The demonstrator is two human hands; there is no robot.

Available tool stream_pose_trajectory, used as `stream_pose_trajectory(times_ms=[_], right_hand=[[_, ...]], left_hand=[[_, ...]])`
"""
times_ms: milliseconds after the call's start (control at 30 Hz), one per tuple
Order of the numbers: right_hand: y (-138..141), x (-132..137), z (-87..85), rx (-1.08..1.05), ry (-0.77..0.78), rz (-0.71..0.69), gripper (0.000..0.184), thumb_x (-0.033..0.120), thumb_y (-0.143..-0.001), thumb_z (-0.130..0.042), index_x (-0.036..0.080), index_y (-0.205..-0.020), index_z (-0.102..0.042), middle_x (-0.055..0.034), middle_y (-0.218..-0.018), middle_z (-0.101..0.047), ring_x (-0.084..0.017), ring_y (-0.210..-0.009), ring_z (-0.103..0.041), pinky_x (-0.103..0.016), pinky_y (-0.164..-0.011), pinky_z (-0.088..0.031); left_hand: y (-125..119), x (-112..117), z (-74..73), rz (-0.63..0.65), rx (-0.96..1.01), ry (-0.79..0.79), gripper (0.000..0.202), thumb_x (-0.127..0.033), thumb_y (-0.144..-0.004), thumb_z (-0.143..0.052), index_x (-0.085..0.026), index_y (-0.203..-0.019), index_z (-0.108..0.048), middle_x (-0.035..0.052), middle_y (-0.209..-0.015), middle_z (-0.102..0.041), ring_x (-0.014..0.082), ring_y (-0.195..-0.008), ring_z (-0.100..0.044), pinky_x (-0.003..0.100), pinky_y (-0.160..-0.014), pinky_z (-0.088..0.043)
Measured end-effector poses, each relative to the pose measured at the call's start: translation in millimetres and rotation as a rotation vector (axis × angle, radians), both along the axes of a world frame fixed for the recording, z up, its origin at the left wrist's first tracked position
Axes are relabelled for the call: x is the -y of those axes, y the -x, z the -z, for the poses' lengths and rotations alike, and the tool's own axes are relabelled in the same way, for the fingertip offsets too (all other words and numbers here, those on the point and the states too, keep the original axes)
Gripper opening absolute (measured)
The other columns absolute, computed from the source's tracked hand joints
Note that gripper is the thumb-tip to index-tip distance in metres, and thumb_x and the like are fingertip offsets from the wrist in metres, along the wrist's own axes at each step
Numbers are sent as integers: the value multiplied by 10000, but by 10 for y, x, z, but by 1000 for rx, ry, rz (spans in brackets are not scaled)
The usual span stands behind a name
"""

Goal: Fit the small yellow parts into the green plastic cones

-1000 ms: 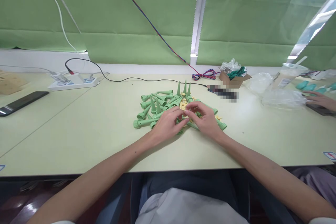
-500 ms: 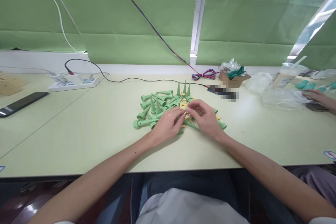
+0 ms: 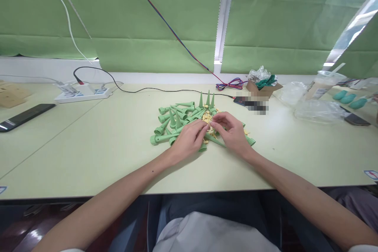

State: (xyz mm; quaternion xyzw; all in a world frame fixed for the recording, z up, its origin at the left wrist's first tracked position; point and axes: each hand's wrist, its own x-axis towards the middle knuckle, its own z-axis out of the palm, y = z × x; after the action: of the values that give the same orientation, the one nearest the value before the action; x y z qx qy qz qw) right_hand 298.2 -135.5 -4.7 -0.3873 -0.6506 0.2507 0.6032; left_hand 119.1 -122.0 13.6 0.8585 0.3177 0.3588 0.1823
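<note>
A heap of green plastic cones lies in the middle of the pale table, with small yellow pieces scattered among them. My left hand rests on the heap's near side, its fingers curled and its fingertips pinched at the yellow pieces. My right hand lies just to the right, with thumb and forefinger pinched together close to the left fingertips. What the fingertips hold is too small to make out. Several cones are hidden under both hands.
A white power strip with a black cable and a dark phone lie at the left. A small cardboard box, clear plastic bags, a drink cup and another phone are at the right.
My two hands have shifted slightly away from me over the heap and their fingertips have drawn closer. Another person's hand at the far right has withdrawn from view.
</note>
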Motion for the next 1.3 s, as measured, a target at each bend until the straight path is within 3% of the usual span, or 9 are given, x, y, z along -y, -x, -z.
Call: stream_pose_trajectory(times_ms=[367,1300], right_hand=[[-15,43,-51,258,-48,-7,149,327,-976,-573,227,-1016,-676,-57,-966,-707,-191,-849,-668,-344,-792,-565],[-4,37,-56,164,14,63,200,381,-962,-585,205,-878,-634,-41,-816,-670,-171,-720,-618,-306,-686,-525]], left_hand=[[13,-14,-12,-58,44,62,291,-251,-1031,-374,-191,-755,-442,-6,-687,-487,138,-632,-428,282,-637,-338],[23,-6,-33,-135,29,19,301,-301,-1028,-425,-172,-798,-570,4,-694,-544,136,-634,-476,281,-623,-368]])
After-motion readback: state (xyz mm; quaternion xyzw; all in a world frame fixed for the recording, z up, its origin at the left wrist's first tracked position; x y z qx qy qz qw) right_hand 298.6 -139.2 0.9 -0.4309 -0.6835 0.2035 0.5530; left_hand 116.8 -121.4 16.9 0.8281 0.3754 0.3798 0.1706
